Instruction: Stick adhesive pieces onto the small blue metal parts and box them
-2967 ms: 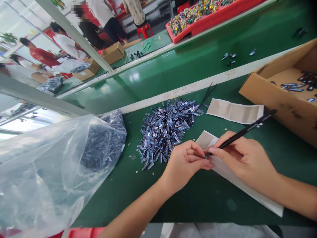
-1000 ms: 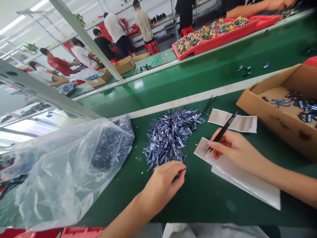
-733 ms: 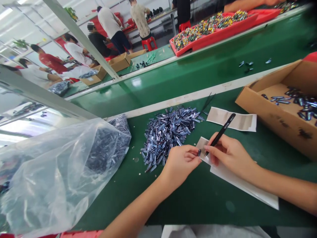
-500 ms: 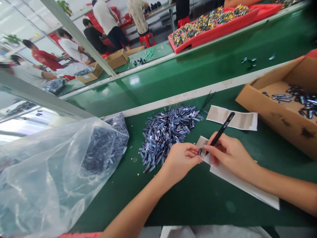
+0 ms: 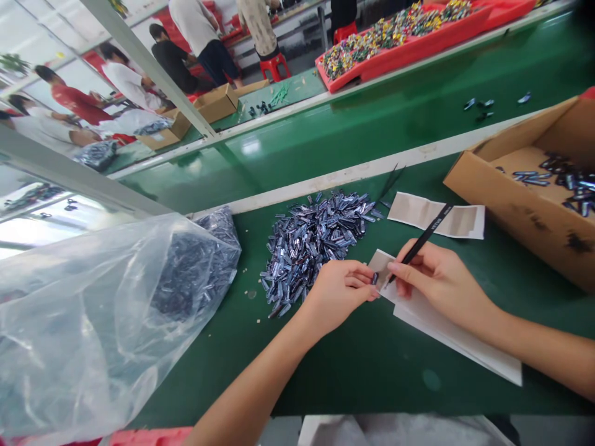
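Between thumb and fingers, my left hand pinches a small dark shiny piece. Black tweezers are in my right hand, held like a pen with the tips pointing down at a sheet of small stickers. That sheet lies just beyond my left fingertips, on white backing paper that runs under my right hand. To the left of both hands is a heap of dark blue shiny pieces. Whether the tweezer tips hold anything is too small to tell.
A clear plastic bag of similar pieces lies at left. A cardboard box with more pieces stands at right. Another sticker sheet and a second pair of tweezers lie behind. Beyond the green belt are a red tray and several co-workers.
My right hand and the tweezers have shifted slightly right, and the tweezers lean further over. My left hand keeps its pinch on the piece. The whole view has shifted a little.
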Demonstrator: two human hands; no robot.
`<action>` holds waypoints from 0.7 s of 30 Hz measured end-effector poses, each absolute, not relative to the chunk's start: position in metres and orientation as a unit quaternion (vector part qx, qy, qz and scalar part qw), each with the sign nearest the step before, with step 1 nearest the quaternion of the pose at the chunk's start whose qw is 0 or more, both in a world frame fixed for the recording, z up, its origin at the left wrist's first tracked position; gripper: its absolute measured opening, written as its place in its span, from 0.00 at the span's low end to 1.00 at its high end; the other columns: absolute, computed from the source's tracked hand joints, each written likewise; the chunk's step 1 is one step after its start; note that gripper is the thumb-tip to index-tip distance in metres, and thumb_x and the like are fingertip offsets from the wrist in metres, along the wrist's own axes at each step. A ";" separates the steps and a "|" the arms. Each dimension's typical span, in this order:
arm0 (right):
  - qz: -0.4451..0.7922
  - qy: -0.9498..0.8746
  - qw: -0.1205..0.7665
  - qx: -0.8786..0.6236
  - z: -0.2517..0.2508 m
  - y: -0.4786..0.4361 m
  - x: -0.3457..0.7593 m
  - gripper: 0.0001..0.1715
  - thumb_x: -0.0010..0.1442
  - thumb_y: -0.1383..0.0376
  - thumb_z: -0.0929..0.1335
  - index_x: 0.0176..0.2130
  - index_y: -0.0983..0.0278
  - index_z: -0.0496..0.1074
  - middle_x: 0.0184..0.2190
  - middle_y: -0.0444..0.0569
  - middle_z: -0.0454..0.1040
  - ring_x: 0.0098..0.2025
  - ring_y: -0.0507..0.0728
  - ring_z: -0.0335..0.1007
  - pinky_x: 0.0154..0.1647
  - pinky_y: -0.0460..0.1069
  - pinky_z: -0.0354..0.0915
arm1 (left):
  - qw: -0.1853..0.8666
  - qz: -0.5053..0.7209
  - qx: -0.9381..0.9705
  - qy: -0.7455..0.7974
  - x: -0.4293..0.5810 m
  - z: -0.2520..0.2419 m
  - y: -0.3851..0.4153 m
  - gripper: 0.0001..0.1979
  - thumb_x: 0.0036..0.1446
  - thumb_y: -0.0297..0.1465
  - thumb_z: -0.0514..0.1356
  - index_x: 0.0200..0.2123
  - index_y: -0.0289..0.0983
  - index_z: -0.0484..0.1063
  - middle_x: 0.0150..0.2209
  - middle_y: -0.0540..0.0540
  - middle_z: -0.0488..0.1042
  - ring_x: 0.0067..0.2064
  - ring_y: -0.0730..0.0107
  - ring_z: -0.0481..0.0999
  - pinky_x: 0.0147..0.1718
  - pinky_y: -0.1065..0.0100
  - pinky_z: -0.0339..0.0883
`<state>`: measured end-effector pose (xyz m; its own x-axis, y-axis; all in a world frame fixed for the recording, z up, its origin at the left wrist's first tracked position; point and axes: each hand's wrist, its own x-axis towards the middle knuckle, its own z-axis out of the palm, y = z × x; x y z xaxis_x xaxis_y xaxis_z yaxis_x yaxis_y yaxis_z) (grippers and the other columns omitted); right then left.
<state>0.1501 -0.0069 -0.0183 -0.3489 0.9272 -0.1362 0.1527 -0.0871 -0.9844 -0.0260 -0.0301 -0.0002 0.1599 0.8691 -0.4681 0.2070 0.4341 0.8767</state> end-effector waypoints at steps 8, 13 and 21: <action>0.607 -0.522 0.376 -0.466 -0.009 -0.003 0.158 0.10 0.55 0.59 0.71 0.28 0.59 0.68 0.24 0.44 0.76 0.28 0.56 0.76 0.32 0.51 0.75 | 0.571 0.337 0.465 0.587 -0.015 -0.001 -0.041 0.05 0.46 0.25 0.65 0.30 0.32 0.76 0.30 0.46 0.79 0.34 0.68 0.80 0.39 0.69 0.75; 0.668 -0.460 0.400 -0.427 -0.012 -0.004 0.160 0.08 0.57 0.60 0.71 0.30 0.59 0.70 0.29 0.45 0.78 0.34 0.57 0.78 0.36 0.53 0.76 | 0.640 0.359 0.384 0.560 -0.013 0.000 -0.039 0.07 0.44 0.26 0.67 0.29 0.31 0.76 0.25 0.47 0.78 0.29 0.70 0.79 0.36 0.69 0.75; 0.676 -0.478 0.382 -0.411 -0.011 -0.004 0.164 0.09 0.56 0.60 0.72 0.31 0.62 0.70 0.25 0.43 0.76 0.26 0.54 0.76 0.30 0.49 0.75 | 0.731 0.363 0.307 0.490 -0.014 -0.003 -0.038 0.12 0.37 0.27 0.71 0.28 0.29 0.75 0.26 0.45 0.78 0.30 0.70 0.79 0.36 0.69 0.75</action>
